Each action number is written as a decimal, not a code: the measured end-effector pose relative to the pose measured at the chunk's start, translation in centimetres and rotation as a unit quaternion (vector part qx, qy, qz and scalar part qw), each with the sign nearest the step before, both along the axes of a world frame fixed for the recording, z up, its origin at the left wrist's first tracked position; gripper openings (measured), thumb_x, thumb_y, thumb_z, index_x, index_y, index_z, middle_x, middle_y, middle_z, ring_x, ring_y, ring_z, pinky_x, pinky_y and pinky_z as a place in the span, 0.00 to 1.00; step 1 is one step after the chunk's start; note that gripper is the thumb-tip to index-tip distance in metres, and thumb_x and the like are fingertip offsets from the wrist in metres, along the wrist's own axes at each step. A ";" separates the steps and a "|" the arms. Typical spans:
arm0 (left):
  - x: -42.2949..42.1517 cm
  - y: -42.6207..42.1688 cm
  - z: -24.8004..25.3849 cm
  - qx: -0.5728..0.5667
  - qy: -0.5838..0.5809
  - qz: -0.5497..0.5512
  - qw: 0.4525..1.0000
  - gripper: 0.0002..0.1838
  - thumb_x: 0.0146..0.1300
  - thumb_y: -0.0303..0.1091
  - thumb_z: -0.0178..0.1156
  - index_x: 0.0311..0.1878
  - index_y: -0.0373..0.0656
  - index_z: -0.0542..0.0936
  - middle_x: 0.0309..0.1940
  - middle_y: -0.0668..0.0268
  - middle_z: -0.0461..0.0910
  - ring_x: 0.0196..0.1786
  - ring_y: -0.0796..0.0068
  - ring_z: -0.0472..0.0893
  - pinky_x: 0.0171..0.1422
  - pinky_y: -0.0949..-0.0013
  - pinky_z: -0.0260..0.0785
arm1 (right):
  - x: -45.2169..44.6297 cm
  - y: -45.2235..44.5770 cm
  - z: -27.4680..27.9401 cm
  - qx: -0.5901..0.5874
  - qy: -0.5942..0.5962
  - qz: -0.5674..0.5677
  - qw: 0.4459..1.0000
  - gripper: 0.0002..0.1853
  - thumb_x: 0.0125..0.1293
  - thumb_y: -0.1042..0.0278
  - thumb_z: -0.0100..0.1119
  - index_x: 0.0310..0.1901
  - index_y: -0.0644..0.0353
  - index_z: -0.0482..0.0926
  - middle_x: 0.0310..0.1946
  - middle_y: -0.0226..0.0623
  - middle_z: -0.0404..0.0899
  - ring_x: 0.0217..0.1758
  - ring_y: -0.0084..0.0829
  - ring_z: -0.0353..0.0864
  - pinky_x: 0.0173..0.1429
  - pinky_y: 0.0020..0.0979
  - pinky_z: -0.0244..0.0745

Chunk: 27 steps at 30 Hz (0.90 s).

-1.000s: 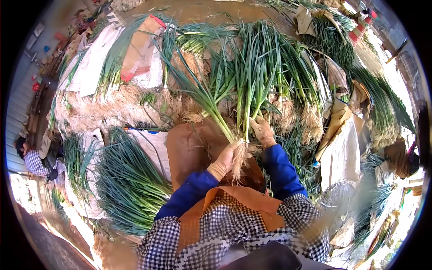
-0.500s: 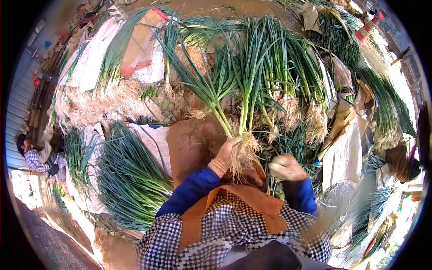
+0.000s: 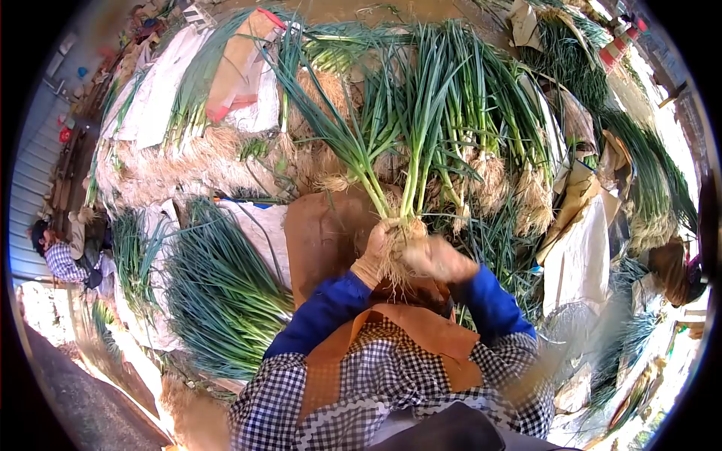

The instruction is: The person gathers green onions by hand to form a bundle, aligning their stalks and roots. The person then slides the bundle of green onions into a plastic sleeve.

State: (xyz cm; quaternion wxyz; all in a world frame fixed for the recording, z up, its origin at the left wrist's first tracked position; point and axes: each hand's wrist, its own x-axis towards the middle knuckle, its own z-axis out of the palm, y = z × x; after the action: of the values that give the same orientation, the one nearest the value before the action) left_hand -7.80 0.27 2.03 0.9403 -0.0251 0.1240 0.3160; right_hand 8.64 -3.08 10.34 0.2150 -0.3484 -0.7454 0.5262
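Nearest, a checkered garment [image 3: 444, 383] with orange-brown straps [image 3: 323, 376] covers the person's front. Past it, the left hand [image 3: 374, 252] is closed around the bases of long green onions [image 3: 414, 180], whose leaves fan forward and whose pale roots [image 3: 392, 274] hang below its fingers. The right hand [image 3: 436, 258] is blurred at the right side of those roots; how far it is open, and whether it grips them, I cannot tell. Under the held bases lies a brown cover [image 3: 316, 225]. Left of that cover, a loose green onion pile [image 3: 218, 293] lies against the lower-left edge of a pale sack [image 3: 267, 233]. Farther out, root-on bundles [image 3: 489, 128] lie in a row, leaves pointing away, with a red-edged mesh bag [image 3: 237, 68] over some at left. Beyond their far edge is wet brown ground [image 3: 429, 10].
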 end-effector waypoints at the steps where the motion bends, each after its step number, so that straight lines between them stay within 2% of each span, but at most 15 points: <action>1: -0.2 0.4 -1.2 0.004 -0.101 -0.024 0.995 0.20 0.65 0.38 0.42 0.49 0.30 0.71 0.32 0.51 0.79 0.22 0.68 0.79 0.25 0.69 0.76 | -0.1 -2.2 2.0 -0.037 0.074 0.027 0.996 0.18 0.68 0.57 0.48 0.23 0.58 0.69 0.15 0.28 0.67 0.17 0.22 0.67 0.22 0.28 0.65; 2: -0.3 0.4 -0.7 0.003 -0.044 -0.006 0.999 0.21 0.65 0.38 0.42 0.51 0.29 0.70 0.35 0.50 0.79 0.24 0.68 0.79 0.25 0.69 0.77 | 0.9 -3.1 1.3 -0.060 0.150 0.146 0.976 0.18 0.69 0.56 0.48 0.24 0.58 0.71 0.16 0.29 0.69 0.17 0.23 0.68 0.22 0.29 0.67; 3: -0.3 0.4 -0.3 0.002 0.015 0.009 1.000 0.22 0.65 0.37 0.42 0.54 0.28 0.69 0.37 0.48 0.79 0.25 0.68 0.80 0.26 0.68 0.77 | 3.0 -3.4 1.2 -0.128 0.022 0.211 0.969 0.17 0.68 0.54 0.49 0.27 0.58 0.75 0.20 0.32 0.74 0.21 0.23 0.73 0.27 0.27 0.73; 5: 0.0 0.5 -2.6 0.020 0.042 0.030 0.998 0.23 0.65 0.37 0.42 0.55 0.27 0.68 0.39 0.46 0.78 0.27 0.67 0.81 0.26 0.68 0.77 | 4.6 -3.1 0.5 -0.127 -0.106 0.026 0.986 0.14 0.64 0.54 0.54 0.38 0.56 0.80 0.30 0.33 0.79 0.30 0.25 0.79 0.38 0.29 0.75; 6: 0.1 0.3 -2.5 0.019 0.011 0.026 0.999 0.23 0.64 0.37 0.42 0.55 0.27 0.68 0.40 0.46 0.78 0.24 0.69 0.79 0.24 0.69 0.75 | 4.0 -2.3 -0.4 0.091 -0.315 -0.064 0.943 0.17 0.63 0.51 0.54 0.42 0.54 0.80 0.33 0.31 0.81 0.32 0.27 0.80 0.39 0.29 0.76; 9: 0.3 -0.4 -0.7 0.037 0.079 0.017 0.996 0.22 0.62 0.38 0.44 0.52 0.30 0.70 0.32 0.51 0.79 0.17 0.73 0.73 0.17 0.74 0.67 | 2.9 1.6 -0.3 -0.183 -0.037 -0.284 0.941 0.31 0.63 0.44 0.53 0.54 0.66 0.71 0.41 0.41 0.80 0.43 0.29 0.78 0.48 0.30 0.73; 11: -0.1 -0.8 -2.4 0.035 0.099 0.034 0.994 0.19 0.61 0.39 0.45 0.46 0.33 0.73 0.22 0.58 0.75 0.14 0.75 0.68 0.15 0.75 0.62 | 1.3 3.2 -4.4 -0.048 0.003 -0.281 0.958 0.27 0.64 0.50 0.55 0.54 0.65 0.71 0.36 0.36 0.78 0.38 0.23 0.75 0.43 0.26 0.71; 14: -1.1 -0.8 -2.6 0.030 -0.013 -0.024 0.999 0.19 0.60 0.43 0.45 0.40 0.36 0.74 0.16 0.62 0.71 0.11 0.73 0.67 0.14 0.72 0.62 | -0.6 4.6 -5.4 -0.186 0.110 -0.162 0.963 0.15 0.65 0.63 0.56 0.47 0.64 0.76 0.32 0.31 0.76 0.35 0.20 0.71 0.40 0.24 0.69; 15: -1.2 -0.8 -2.2 0.029 -0.013 -0.020 0.999 0.19 0.60 0.43 0.45 0.40 0.36 0.74 0.16 0.62 0.71 0.11 0.73 0.67 0.14 0.72 0.62 | -0.4 4.3 -5.1 -0.118 -0.024 -0.176 0.977 0.13 0.65 0.63 0.55 0.43 0.64 0.78 0.30 0.32 0.76 0.33 0.21 0.72 0.39 0.25 0.70; 18: -0.8 -0.9 -0.1 -0.040 0.040 -0.001 0.998 0.19 0.60 0.42 0.45 0.38 0.34 0.74 0.13 0.62 0.70 0.11 0.74 0.67 0.13 0.74 0.62 | -1.1 1.3 -3.3 0.053 -0.022 -0.213 0.975 0.12 0.68 0.65 0.49 0.38 0.64 0.78 0.26 0.31 0.74 0.28 0.24 0.72 0.36 0.28 0.70; 19: -0.9 -0.5 -0.4 -0.043 0.040 -0.001 0.998 0.19 0.60 0.42 0.45 0.38 0.34 0.74 0.13 0.62 0.70 0.11 0.74 0.67 0.13 0.74 0.62 | 0.2 -0.6 1.0 -0.084 0.028 -0.154 0.984 0.13 0.69 0.65 0.46 0.39 0.65 0.78 0.26 0.32 0.75 0.29 0.24 0.73 0.36 0.28 0.70; 21: -0.9 0.0 -1.6 -0.062 0.065 0.001 0.996 0.17 0.61 0.40 0.45 0.39 0.33 0.73 0.15 0.61 0.72 0.12 0.75 0.69 0.13 0.75 0.63 | 2.9 -4.0 1.1 -0.132 0.175 0.004 0.976 0.15 0.69 0.61 0.47 0.38 0.65 0.78 0.27 0.33 0.79 0.33 0.23 0.77 0.37 0.25 0.72; 23: -0.5 0.2 -2.0 -0.018 0.033 -0.026 0.999 0.16 0.62 0.38 0.44 0.41 0.33 0.73 0.17 0.61 0.74 0.12 0.76 0.69 0.13 0.75 0.64 | 5.8 -4.7 2.5 -0.332 0.018 0.126 0.935 0.14 0.68 0.58 0.51 0.37 0.61 0.78 0.28 0.32 0.79 0.31 0.25 0.78 0.36 0.28 0.74; 24: 0.1 -0.3 -2.1 0.020 0.062 0.017 0.998 0.15 0.62 0.37 0.45 0.41 0.33 0.73 0.19 0.60 0.75 0.12 0.76 0.70 0.13 0.76 0.64 | 5.8 -4.5 1.7 -0.121 -0.174 0.126 0.969 0.15 0.67 0.55 0.50 0.37 0.59 0.79 0.27 0.32 0.79 0.29 0.27 0.78 0.34 0.30 0.75; 27: 1.3 -1.2 -1.9 0.049 0.109 0.079 0.990 0.13 0.62 0.33 0.46 0.43 0.35 0.73 0.25 0.59 0.77 0.14 0.76 0.71 0.14 0.77 0.65 | 5.5 -1.7 -0.7 0.014 -0.321 -0.154 0.934 0.23 0.64 0.42 0.48 0.37 0.55 0.79 0.21 0.39 0.77 0.25 0.34 0.77 0.35 0.38 0.74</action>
State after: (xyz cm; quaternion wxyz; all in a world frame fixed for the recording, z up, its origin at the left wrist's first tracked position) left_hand -6.47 -0.90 0.17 0.8932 0.0457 0.2081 0.3960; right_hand 14.15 -4.73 9.60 0.0475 -0.6066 -0.7192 0.3355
